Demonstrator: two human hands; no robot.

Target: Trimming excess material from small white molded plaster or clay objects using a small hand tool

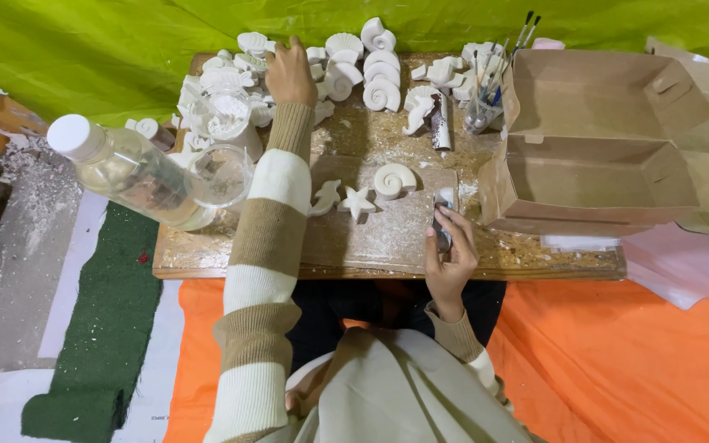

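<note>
My left hand (290,74) reaches far, fingers closing on a brittle, light plaster shell (254,43) best gripped by its edges, while my right hand (448,250) grips a small tool (442,221).

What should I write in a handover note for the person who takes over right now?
Left hand: stretched to the far side of the board, resting among the white shell casts; I cannot tell if it grips one.
Right hand: holds a small tool at the near edge.
In the middle lie a snail shell, a star and a fish-like cast, all white and unpainted.
Brushes stand in a cup; an open box sits to the right, with nothing in it.
No cast shows paint yet.
</note>
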